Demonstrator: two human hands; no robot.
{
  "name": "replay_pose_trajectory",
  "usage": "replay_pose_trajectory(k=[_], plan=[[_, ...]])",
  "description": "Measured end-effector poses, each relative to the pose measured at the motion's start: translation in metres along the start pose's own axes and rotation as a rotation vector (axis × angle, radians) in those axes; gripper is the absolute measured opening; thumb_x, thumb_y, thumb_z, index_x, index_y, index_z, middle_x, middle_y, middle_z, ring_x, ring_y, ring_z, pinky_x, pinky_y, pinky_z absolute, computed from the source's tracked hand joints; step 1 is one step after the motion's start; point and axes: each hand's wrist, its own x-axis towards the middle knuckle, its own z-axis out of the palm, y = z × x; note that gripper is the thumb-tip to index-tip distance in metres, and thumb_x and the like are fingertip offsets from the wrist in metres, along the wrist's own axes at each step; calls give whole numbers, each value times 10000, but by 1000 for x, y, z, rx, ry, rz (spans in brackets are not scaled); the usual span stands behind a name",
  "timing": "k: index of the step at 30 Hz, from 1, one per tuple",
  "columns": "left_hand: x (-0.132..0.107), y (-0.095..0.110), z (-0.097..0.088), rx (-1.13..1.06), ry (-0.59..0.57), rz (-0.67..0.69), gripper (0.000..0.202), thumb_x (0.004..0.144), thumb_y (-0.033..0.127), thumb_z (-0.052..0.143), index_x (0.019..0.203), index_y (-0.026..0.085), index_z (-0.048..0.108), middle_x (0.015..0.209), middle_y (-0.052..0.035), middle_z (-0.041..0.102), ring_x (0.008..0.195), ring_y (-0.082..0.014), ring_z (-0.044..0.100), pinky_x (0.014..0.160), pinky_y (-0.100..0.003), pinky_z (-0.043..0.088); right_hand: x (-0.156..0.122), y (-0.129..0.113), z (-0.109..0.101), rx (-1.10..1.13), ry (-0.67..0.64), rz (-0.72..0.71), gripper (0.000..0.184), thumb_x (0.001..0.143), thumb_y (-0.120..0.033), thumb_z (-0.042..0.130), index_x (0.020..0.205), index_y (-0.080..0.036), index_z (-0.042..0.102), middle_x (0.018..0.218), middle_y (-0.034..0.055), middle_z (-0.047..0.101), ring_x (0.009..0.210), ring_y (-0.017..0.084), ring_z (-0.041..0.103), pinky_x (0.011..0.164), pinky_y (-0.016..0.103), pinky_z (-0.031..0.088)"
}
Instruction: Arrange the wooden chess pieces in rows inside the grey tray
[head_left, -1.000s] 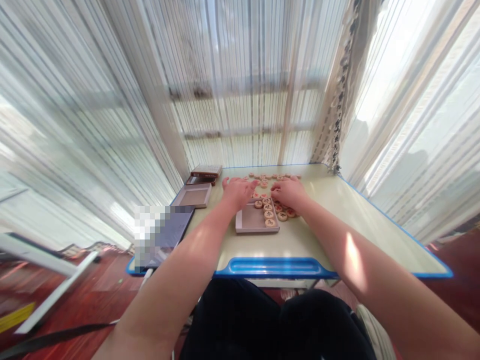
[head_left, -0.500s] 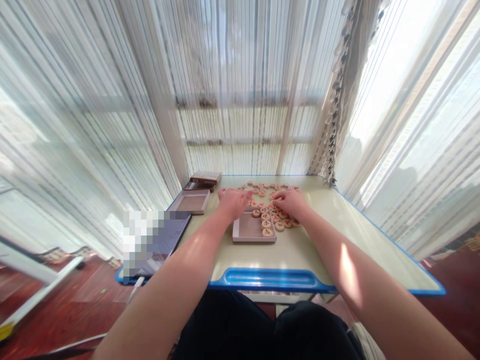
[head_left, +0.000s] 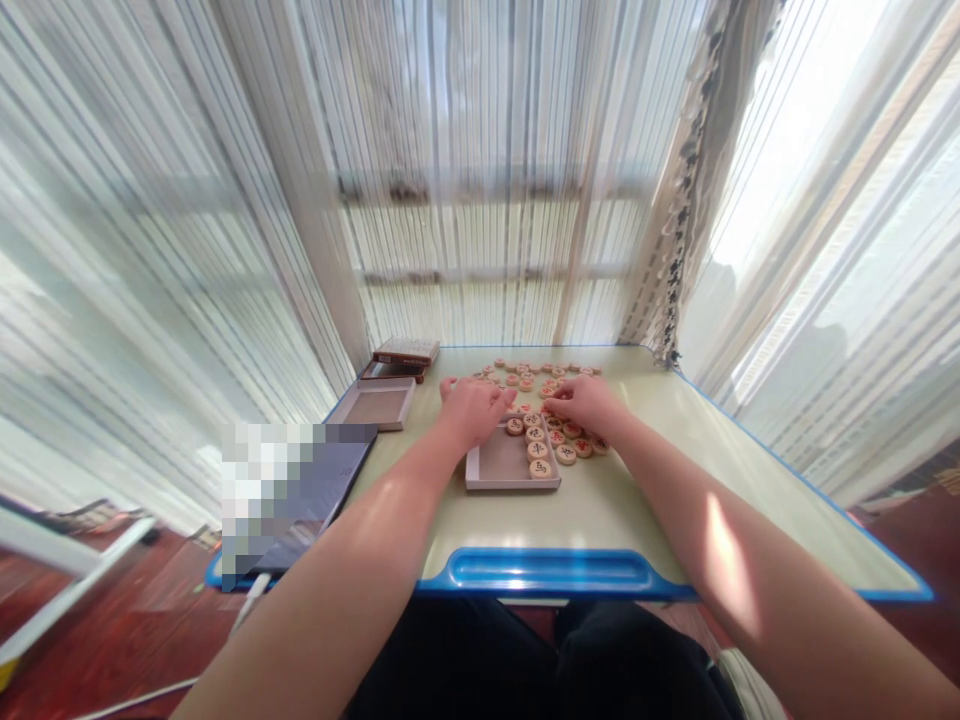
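A shallow open box (head_left: 501, 483) stands on the table in front of me. Several round wooden xiangqi pieces (head_left: 538, 468) lie in it, lined up along its right side and at the far end. My left hand (head_left: 476, 408) hovers at the box's far left corner, palm down with its fingers apart, and I see nothing in it. Beyond the far right corner, my right hand (head_left: 586, 402) has thumb and fingers closed together on a xiangqi piece among the loose ones; the fingers partly hide it. More loose pieces (head_left: 583, 448) lie right of the box and behind it.
A second shallow tray (head_left: 379, 405) sits at the left, with a stacked box (head_left: 407, 350) behind it. A dark flat tablet or laptop (head_left: 330, 490), partly blurred out, lies at the left edge. The table (head_left: 757, 470) has a blue rim; striped curtains (head_left: 480, 240) hang behind.
The view has shifted slightly. My left hand has moved a little right over the box's far edge; my right hand stays close to the same pieces.
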Motion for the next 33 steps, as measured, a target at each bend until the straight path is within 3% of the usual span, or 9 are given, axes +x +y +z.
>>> replay_pose_trajectory(k=[4, 8, 12, 16, 21, 26, 30, 33], plan=[[0, 0, 1, -16, 32, -9, 489, 884, 474, 293, 676, 212, 650, 767, -43, 660, 882, -221, 551, 896, -459, 249, 3, 3, 4, 76, -18, -1, 232, 682, -414, 594, 705, -198, 675, 701, 48, 662, 699, 184, 584, 596, 267, 409], [1, 1, -2, -68, 88, -11, 502, 890, 458, 293, 636, 190, 632, 692, -44, 650, 811, -204, 570, 845, -406, 315, -1, 3, 1, 197, 85, -15, 188, 680, -363, 616, 737, -186, 639, 767, 46, 658, 708, 173, 576, 608, 273, 418], [1, 5, -6, -211, 205, 91, 384, 879, 403, 370, 765, 184, 664, 764, -47, 677, 838, -189, 588, 821, -334, 383, -11, -9, -10, 534, 138, -84, 215, 711, -369, 619, 810, -178, 626, 785, 45, 657, 691, 150, 576, 617, 277, 446], [-1, 8, -5, -376, 240, 172, 265, 829, 367, 486, 893, 181, 664, 865, -38, 693, 831, -161, 617, 784, -271, 445, -17, -24, -10, 941, 39, -88, 305, 705, -387, 645, 939, -191, 629, 800, 39, 663, 640, 123, 577, 579, 266, 472], [-1, 8, 0, -394, 193, 175, 205, 776, 337, 570, 872, 189, 675, 867, -34, 701, 823, -177, 629, 775, -290, 469, -17, -25, -2, 1200, -176, -76, 209, 672, -310, 699, 835, -181, 681, 798, 44, 668, 725, 122, 606, 706, 271, 504], [1, 5, 1, -476, 203, 145, 212, 821, 293, 508, 904, 189, 674, 870, -34, 700, 810, -164, 632, 764, -283, 483, -17, -20, -7, 1213, -244, 0, 196, 633, -280, 734, 773, -155, 675, 701, 37, 650, 638, 113, 601, 637, 259, 512], [0, 8, -1, -551, 185, 165, 249, 801, 192, 503, 999, 184, 653, 920, -35, 695, 828, -145, 629, 776, -265, 487, -19, -24, -10, 1188, -226, -41, 191, 633, -277, 733, 770, -160, 670, 701, 25, 641, 596, 90, 572, 590, 234, 495], [-2, 11, -4, -529, 170, 196, 278, 770, 195, 554, 1032, 197, 646, 958, -31, 691, 833, -147, 628, 785, -271, 486, -19, -25, -8, 1289, -214, -27, 175, 633, -263, 735, 744, -163, 644, 697, 8, 623, 612, 78, 570, 570, 202, 479]])
